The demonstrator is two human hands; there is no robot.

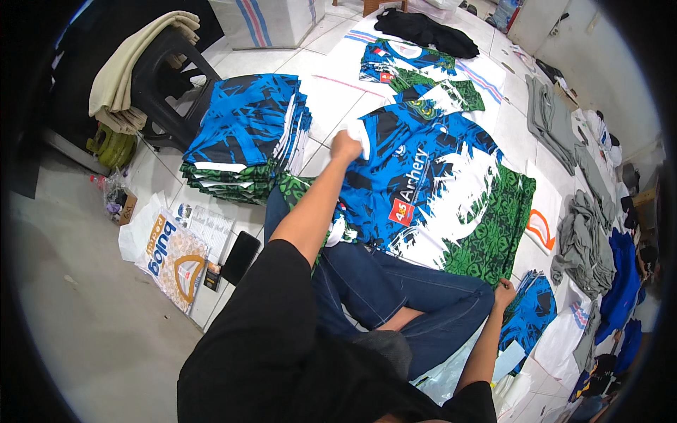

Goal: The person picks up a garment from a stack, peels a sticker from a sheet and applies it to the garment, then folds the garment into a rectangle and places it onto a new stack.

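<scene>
A blue, white and green printed jersey (423,185) lies spread over the floor and the person's crossed legs. My left hand (346,145) grips its white-edged part at the upper left. At the lower right, my right hand (505,293) pinches the green hem corner between thumb and fingers, beside the knee. A tall stack of folded jerseys (248,121) in the same print stands left of my left hand. Beyond the spread jersey lie more matching jerseys (407,61). Another blue folded pile (529,312) rests to the right of my right hand.
A black plastic stool (174,84) with beige folded cloth (127,69) stands at the upper left. A black phone (240,257), a printed plastic package (177,254) and papers lie on the left. Grey garments (550,116) line the right; black cloth (423,31) lies at the far end.
</scene>
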